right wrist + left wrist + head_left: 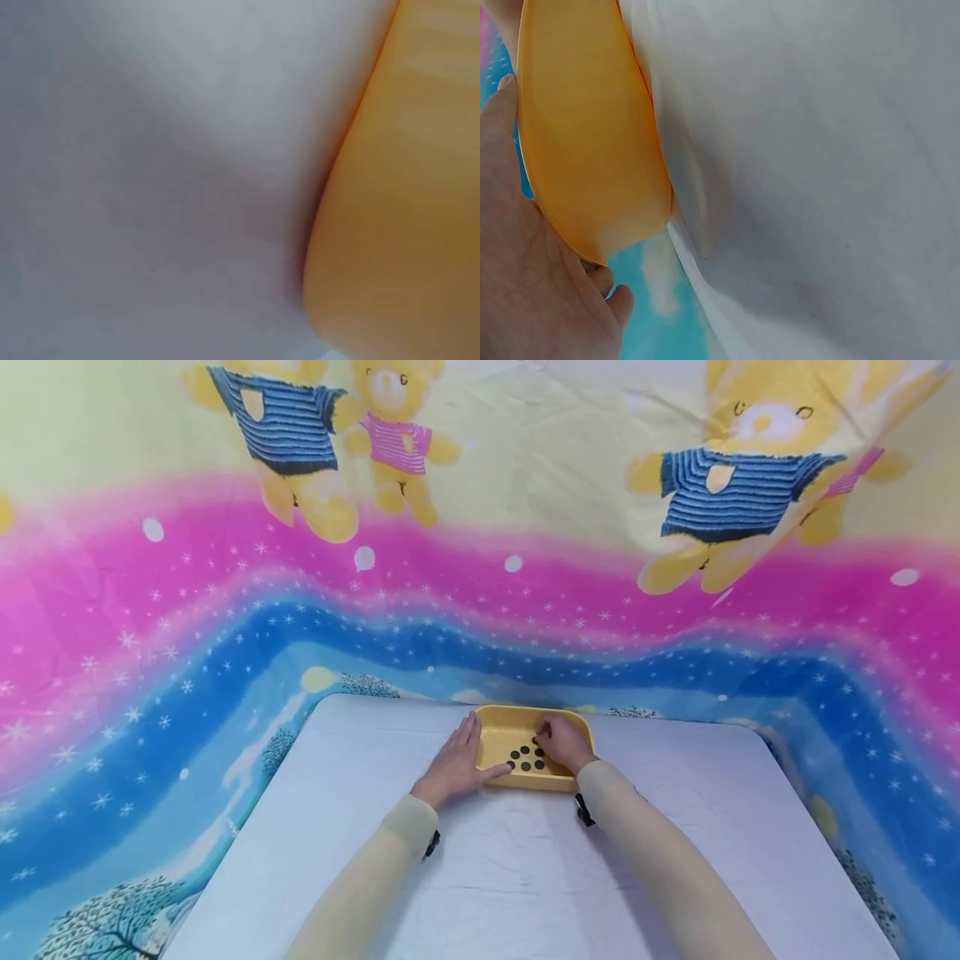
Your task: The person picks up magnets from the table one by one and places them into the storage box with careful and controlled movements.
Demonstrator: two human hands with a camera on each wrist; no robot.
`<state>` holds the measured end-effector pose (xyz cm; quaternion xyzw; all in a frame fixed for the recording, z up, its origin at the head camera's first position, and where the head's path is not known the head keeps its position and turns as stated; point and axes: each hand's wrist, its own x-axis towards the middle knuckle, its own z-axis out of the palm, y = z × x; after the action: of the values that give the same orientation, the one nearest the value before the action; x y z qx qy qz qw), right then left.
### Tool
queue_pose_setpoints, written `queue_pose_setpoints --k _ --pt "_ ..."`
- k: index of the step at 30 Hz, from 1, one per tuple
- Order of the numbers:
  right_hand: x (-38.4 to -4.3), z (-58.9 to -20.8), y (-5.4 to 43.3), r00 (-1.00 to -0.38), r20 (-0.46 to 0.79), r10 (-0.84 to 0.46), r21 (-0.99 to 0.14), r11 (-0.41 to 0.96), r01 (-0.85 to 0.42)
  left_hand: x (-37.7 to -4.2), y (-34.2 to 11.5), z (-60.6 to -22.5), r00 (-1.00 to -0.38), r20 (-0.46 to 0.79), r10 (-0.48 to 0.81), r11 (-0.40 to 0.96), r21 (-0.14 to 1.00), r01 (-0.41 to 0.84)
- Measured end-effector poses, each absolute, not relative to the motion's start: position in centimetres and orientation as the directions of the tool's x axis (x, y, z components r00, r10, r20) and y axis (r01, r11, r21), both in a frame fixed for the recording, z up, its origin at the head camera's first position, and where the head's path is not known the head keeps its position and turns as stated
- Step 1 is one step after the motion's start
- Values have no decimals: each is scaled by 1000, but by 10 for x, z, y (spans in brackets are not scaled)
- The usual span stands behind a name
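Note:
A shallow yellow plastic tray (540, 783) sits near the far edge of the table. Several small, flat, round black pieces (526, 767) lie on its floor, toward the front. My left hand (456, 764) holds the tray's left end, thumb over the front rim and fingers along the left side. In the left wrist view, the fingers of that hand (540, 255) bend around the tray's end. Inside the tray at the right, my right hand (564, 743) pinches one black disc (536, 740) between thumb and fingertips. The right wrist view shows just the tray's outer wall (405, 210).
A white cloth covers the table (495, 877). Close behind the tray, a printed curtain (480, 602) with bears and snowflakes hangs past the table's far edge and along both sides. A dark strap (583, 812) shows at the right wrist.

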<state>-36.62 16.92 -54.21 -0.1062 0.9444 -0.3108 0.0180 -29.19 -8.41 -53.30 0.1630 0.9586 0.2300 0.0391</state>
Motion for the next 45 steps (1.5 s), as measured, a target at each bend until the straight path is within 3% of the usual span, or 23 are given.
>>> queue_pose_setpoints --k 7,14,26,45 --pt "-363 -536 172 -976 75 -205 -588 781 -209 -292 -85 -534 -941 4 338 848 432 306" --pt "-354 -528 177 -972 114 -204 -654 722 -228 -294 -85 -533 -940 3 340 846 435 308" --pt "-330 -512 184 -936 194 -295 -636 688 -349 -295 -84 -538 -945 0 327 841 456 291" --pt "-273 -502 236 -924 268 -273 -635 672 -382 -289 -83 -527 -942 -1 336 840 453 299"
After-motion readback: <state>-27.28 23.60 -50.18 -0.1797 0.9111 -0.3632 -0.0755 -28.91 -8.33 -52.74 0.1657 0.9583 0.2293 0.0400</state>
